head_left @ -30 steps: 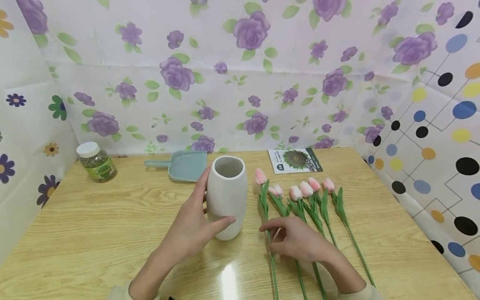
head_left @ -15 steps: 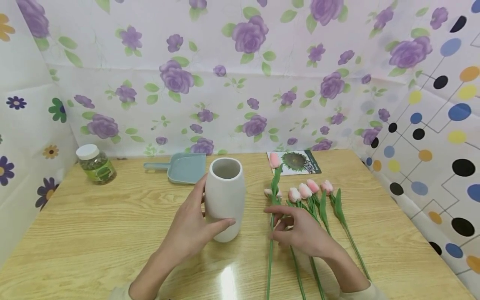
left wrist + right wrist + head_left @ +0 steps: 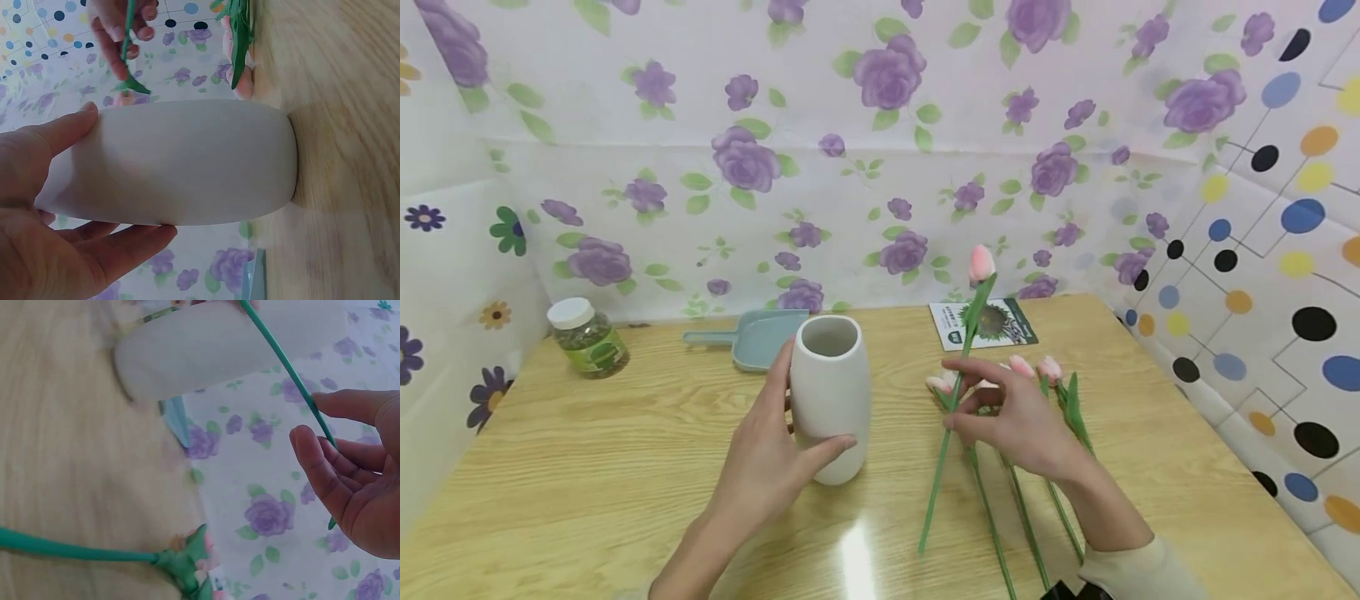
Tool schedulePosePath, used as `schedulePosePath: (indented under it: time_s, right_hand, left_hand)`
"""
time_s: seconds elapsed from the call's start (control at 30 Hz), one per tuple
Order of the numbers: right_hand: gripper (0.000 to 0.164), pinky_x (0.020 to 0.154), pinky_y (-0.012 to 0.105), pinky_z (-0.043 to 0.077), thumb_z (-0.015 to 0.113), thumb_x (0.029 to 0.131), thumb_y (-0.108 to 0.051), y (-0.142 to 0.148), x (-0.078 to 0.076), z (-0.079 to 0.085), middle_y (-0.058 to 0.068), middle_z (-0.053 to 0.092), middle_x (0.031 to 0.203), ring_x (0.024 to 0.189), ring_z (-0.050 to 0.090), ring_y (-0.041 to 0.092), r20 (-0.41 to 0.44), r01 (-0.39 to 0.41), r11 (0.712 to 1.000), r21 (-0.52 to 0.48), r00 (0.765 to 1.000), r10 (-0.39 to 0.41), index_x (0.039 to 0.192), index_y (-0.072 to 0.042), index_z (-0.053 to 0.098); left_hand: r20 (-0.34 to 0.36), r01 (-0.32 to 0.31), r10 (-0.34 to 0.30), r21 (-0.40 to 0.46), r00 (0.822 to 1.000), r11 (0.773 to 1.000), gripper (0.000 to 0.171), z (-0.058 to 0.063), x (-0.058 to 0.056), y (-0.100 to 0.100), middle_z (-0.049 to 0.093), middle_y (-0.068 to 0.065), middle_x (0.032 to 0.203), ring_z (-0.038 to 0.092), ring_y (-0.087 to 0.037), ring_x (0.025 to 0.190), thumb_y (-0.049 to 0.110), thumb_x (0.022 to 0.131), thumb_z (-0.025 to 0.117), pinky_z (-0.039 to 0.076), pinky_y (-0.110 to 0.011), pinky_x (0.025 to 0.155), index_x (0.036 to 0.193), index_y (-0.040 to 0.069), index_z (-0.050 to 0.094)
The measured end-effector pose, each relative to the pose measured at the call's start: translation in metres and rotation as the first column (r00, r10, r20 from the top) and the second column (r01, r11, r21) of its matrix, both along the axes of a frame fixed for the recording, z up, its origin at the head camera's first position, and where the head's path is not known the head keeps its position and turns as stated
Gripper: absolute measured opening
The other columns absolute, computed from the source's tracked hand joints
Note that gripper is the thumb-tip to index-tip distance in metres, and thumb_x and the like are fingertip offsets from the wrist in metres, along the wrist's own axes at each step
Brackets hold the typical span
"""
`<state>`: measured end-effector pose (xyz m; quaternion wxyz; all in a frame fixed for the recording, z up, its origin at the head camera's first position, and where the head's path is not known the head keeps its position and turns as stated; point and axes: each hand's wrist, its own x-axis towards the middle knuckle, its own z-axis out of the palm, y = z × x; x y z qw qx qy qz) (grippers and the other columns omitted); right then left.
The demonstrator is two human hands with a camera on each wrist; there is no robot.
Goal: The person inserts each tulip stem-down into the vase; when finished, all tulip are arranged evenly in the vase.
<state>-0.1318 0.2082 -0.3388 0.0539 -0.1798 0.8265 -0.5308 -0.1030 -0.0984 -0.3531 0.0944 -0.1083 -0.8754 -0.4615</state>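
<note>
A white vase (image 3: 831, 400) stands upright on the wooden table, and my left hand (image 3: 767, 458) grips its left side, thumb across the front. The left wrist view shows the fingers and thumb round the vase (image 3: 187, 162). To the right, my right hand (image 3: 1018, 417) pinches the green stem of a pink tulip (image 3: 981, 264), which is raised and leans with its bloom up and away. In the right wrist view the stem (image 3: 284, 359) crosses between thumb and fingers. Several more pink tulips (image 3: 1051, 368) lie on the table beneath and beside that hand, partly hidden by it.
A lidded jar (image 3: 589, 337) stands at the back left of the table (image 3: 647, 450). A blue dustpan (image 3: 767, 339) lies behind the vase. At the back right lies a sunflower seed packet (image 3: 1018, 323), near the patterned wall covering (image 3: 835, 200).
My right hand has lifted one tulip off the table, raising it and tilting its bloom to the right. My left hand has stayed on the vase.
</note>
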Motion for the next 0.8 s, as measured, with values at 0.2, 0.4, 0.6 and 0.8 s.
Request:
schedulePosePath:
  time_s: [0.2, 0.4, 0.6, 0.8]
  right_hand:
    - [0.061, 0.068, 0.036, 0.063, 0.076, 0.096, -0.009, 0.0, -0.005, 0.02, 0.013, 0.055, 0.119, 0.08, 0.074, 0.02, -0.03, 0.072, 0.997, -0.032, 0.997, -0.073, 0.153, -0.017, 0.055]
    - [0.062, 0.057, 0.034, 0.06, 0.076, 0.096, -0.004, -0.005, -0.015, 0.044, 0.011, 0.054, 0.111, 0.077, 0.072, 0.017, -0.1, 0.105, 0.987, -0.118, 0.988, -0.117, 0.153, -0.014, 0.055]
    - [0.061, 0.062, 0.034, 0.063, 0.075, 0.095, -0.001, -0.014, -0.022, 0.062, 0.01, 0.056, 0.104, 0.075, 0.071, 0.015, -0.186, 0.119, 0.978, -0.173, 0.971, -0.151, 0.153, -0.01, 0.055]
    - [0.059, 0.066, 0.031, 0.063, 0.075, 0.096, -0.006, -0.024, -0.025, 0.074, 0.007, 0.059, 0.105, 0.069, 0.068, 0.014, -0.204, 0.171, 0.964, -0.202, 0.956, -0.212, 0.152, -0.012, 0.057]
  left_hand:
    - [-0.009, 0.037, -0.037, 0.031, 0.999, 0.999, 0.124, -0.003, -0.001, -0.003, 0.049, -0.012, 0.158, 0.064, -0.039, 0.129, 0.02, 0.082, 0.094, 0.06, -0.059, 0.095, 0.17, 0.037, 0.008]
    - [-0.071, 0.068, -0.065, 0.033, 0.995, 0.997, 0.12, -0.004, 0.0, -0.006, 0.043, -0.014, 0.163, 0.065, -0.043, 0.128, 0.02, 0.086, 0.09, 0.061, -0.061, 0.09, 0.17, 0.036, 0.006]
    - [-0.135, 0.067, -0.064, 0.019, 0.989, 0.998, 0.12, -0.007, 0.0, -0.006, 0.042, -0.015, 0.164, 0.065, -0.043, 0.127, 0.019, 0.086, 0.09, 0.062, -0.061, 0.086, 0.171, 0.034, 0.007]
    - [-0.165, 0.059, -0.057, 0.003, 0.985, 0.998, 0.122, -0.008, 0.0, -0.007, 0.045, -0.013, 0.162, 0.066, -0.04, 0.126, 0.02, 0.084, 0.092, 0.063, -0.058, 0.084, 0.17, 0.035, 0.007]
